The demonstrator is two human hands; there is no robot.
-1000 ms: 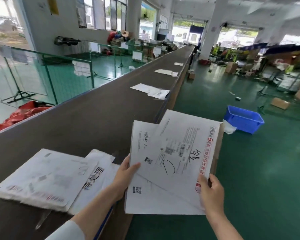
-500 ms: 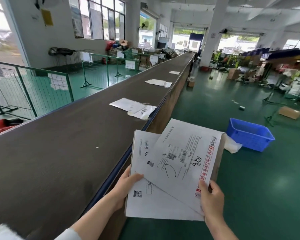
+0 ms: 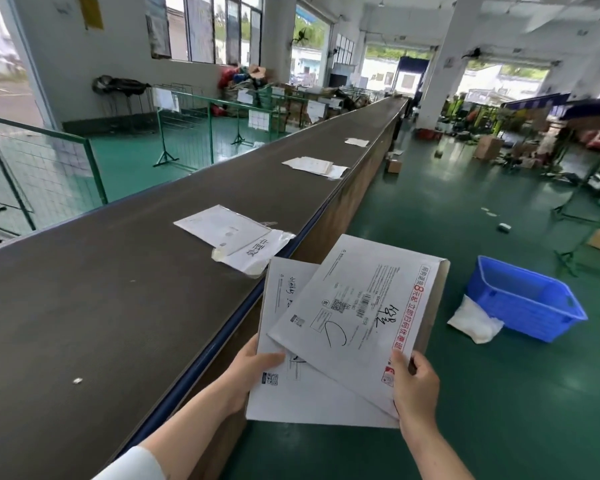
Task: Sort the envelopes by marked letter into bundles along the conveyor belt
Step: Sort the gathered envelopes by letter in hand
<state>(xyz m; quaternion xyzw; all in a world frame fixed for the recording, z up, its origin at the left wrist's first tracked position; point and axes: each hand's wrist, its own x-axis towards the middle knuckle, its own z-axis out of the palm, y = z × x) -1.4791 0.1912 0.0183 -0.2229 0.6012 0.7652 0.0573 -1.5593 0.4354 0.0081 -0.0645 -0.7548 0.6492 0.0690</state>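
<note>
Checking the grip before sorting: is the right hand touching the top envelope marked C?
Touching. The head view shows the right hand pinching the top envelope at its near corner, thumb pressed on its face and fingers curled round its edge.

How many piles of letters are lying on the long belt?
3, all by the right edge of the belt: a nearest pile, a middle pile and a far pile. More may lie farther off.

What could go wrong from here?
1. The top envelope, marked C, sits askew, pinched at one corner by the right hand, past the edge of the conveyor belt; it may slip to the floor.
2. The nearest bundle lies at that edge; adding carelessly could nudge it off.
</note>
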